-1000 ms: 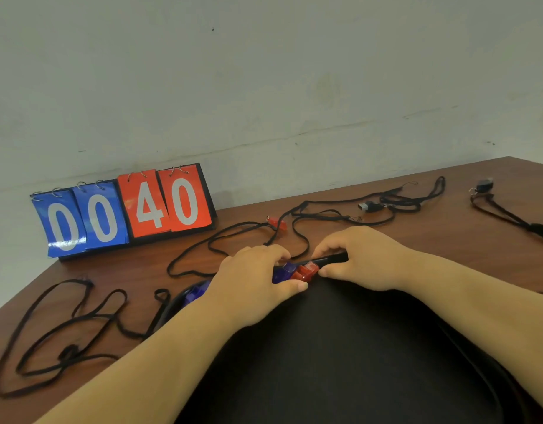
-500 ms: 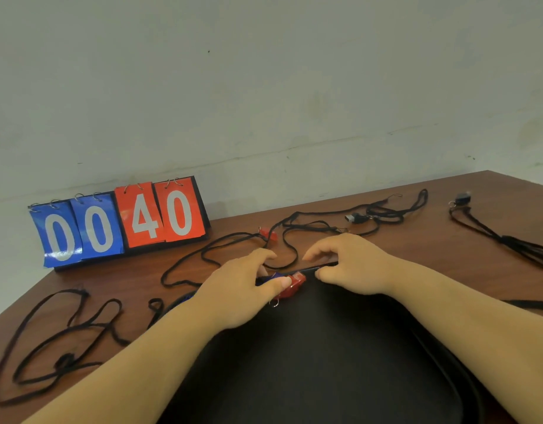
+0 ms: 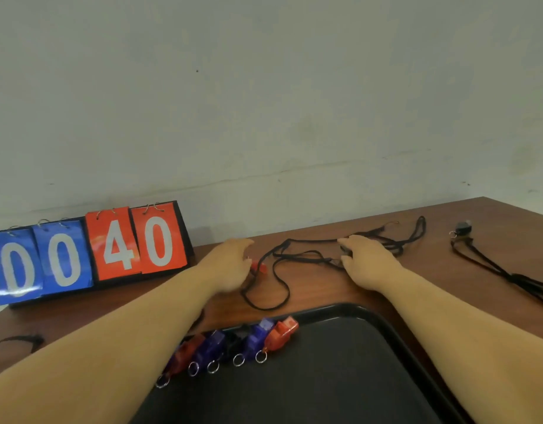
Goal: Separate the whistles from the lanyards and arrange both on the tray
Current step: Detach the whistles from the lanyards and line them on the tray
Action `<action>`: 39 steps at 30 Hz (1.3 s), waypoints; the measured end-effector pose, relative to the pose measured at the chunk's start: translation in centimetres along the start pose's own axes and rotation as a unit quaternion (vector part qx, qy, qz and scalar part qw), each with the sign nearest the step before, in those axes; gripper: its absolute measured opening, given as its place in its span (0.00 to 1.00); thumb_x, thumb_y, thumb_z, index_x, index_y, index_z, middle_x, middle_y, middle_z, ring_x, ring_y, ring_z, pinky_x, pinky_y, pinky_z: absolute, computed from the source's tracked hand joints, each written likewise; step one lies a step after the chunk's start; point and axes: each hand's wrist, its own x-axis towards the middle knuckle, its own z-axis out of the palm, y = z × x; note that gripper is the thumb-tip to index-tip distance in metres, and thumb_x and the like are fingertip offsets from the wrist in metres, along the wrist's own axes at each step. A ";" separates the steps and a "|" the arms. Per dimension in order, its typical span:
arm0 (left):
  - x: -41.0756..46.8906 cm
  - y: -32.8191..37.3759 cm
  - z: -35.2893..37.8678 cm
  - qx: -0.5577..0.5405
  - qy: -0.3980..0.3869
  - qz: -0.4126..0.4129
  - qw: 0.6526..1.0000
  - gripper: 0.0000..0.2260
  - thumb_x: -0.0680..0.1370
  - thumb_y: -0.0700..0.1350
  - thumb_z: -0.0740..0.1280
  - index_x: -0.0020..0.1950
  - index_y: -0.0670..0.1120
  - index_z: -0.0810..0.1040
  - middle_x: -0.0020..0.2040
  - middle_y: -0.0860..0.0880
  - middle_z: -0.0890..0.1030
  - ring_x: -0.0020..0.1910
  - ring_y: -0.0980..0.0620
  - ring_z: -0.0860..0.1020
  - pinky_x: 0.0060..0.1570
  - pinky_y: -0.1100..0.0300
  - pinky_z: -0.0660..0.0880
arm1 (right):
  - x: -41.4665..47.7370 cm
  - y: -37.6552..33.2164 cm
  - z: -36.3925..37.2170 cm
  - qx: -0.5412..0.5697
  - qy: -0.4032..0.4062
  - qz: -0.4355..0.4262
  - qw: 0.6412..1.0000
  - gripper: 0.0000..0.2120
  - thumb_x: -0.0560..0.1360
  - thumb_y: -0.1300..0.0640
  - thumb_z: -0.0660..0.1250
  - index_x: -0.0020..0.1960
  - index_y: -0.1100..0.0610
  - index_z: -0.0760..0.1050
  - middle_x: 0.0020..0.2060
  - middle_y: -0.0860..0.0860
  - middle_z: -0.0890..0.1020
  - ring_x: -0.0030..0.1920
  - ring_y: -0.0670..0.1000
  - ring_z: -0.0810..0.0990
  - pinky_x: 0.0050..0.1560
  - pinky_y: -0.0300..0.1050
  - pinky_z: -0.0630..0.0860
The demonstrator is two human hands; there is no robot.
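Two bare hands reach well apart across a brown table. The left hand, fingers loosely straight, lies beside a red whistle tied to tangled black lanyards. The right hand covers the tangle farther right; whether it grips anything cannot be told. Near, a black tray holds a row of whistles along its far left edge. A black whistle lies far right, a scoreboard far left.

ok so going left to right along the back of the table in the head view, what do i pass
scoreboard → left hand → red whistle → right hand → black whistle
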 end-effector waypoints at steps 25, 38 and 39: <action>-2.1 2.0 -4.2 0.102 0.112 -0.045 0.988 0.12 0.77 0.49 0.72 0.60 0.48 0.84 0.60 0.46 0.82 0.59 0.45 0.79 0.57 0.55 0.76 | -1.7 -1.5 -0.5 0.036 0.097 -0.009 0.995 0.07 0.78 0.54 0.70 0.53 0.51 0.73 0.51 0.51 0.81 0.46 0.54 0.79 0.48 0.50 0.79; -17.6 8.8 -5.7 -0.033 -0.129 0.113 0.985 0.11 0.74 0.61 0.74 0.54 0.62 0.80 0.50 0.64 0.79 0.49 0.61 0.78 0.52 0.64 0.75 | -12.6 -6.3 -9.1 0.312 -0.101 -0.094 0.940 0.11 0.69 0.52 0.80 0.48 0.50 0.81 0.40 0.45 0.86 0.38 0.42 0.83 0.43 0.38 0.77; -18.1 8.8 -5.2 -0.033 -0.162 0.114 0.980 0.11 0.74 0.60 0.74 0.55 0.61 0.80 0.51 0.64 0.79 0.50 0.61 0.79 0.54 0.63 0.75 | -13.4 -6.3 -8.9 0.292 -0.152 -0.115 0.937 0.11 0.70 0.54 0.79 0.48 0.51 0.80 0.38 0.46 0.85 0.37 0.42 0.82 0.43 0.39 0.78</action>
